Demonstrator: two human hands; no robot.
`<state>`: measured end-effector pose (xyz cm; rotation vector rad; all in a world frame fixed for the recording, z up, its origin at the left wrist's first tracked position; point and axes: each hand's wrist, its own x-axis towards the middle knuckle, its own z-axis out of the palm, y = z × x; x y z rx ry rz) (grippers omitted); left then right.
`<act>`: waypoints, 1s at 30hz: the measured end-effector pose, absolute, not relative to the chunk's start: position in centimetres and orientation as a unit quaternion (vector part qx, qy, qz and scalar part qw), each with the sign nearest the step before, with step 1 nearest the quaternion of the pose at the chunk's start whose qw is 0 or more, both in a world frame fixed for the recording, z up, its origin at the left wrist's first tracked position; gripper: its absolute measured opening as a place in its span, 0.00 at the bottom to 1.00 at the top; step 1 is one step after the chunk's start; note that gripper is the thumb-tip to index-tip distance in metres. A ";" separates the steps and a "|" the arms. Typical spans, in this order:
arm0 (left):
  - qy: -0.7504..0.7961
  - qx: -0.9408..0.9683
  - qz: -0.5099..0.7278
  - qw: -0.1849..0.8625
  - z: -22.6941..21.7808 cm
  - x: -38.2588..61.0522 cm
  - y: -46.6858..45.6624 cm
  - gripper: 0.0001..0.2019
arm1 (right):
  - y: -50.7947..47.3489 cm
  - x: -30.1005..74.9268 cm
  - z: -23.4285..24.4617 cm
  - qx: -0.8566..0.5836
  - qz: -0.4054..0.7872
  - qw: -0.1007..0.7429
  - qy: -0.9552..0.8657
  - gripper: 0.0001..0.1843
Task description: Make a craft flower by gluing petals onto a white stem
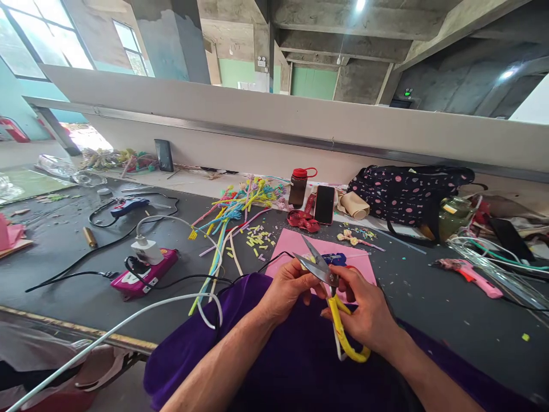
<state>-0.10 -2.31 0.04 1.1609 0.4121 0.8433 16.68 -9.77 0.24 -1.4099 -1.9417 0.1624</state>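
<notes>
- Scissors with yellow-wrapped handles sit just right of the frame's centre, low down, blades parted and pointing toward the upper left.
- The right hand has its grip curled around the scissors near the pivot and upper handles; some fingers are hidden.
- The left hand, at lower centre, has its grip pinched nearly closed, apparently on a pale yellow piece partly hidden by a blade.
- Left fingertips lie right by the parted blades, so a careless squeeze could nick them.
- Holding the scissors so near the pivot could let them twist, giving a crooked cut.
- Short yellow and lilac bits lie loose left of the pink sheet, at centre; a sleeve or cable brushing the surface could scatter them.
- At lower left, the white cable loops near the left forearm; an elbow swing could snag it and tug the magenta power strip.
</notes>
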 end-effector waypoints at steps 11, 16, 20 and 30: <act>0.176 0.532 0.387 0.732 0.0 -0.2 -2.2 0.10 | -9.7 16.7 0.1 -0.538 0.052 0.369 -0.757 0.31; 0.186 0.529 0.385 0.733 -0.1 -0.2 -2.1 0.11 | -9.7 16.7 0.1 -0.545 0.051 0.358 -0.756 0.30; 0.186 0.528 0.387 0.733 -0.2 -0.2 -2.1 0.11 | -9.7 16.6 0.2 -0.546 0.046 0.354 -0.758 0.29; 0.199 0.527 0.387 0.730 0.0 -0.2 -2.2 0.12 | -9.7 16.7 0.2 -0.541 0.047 0.353 -0.762 0.29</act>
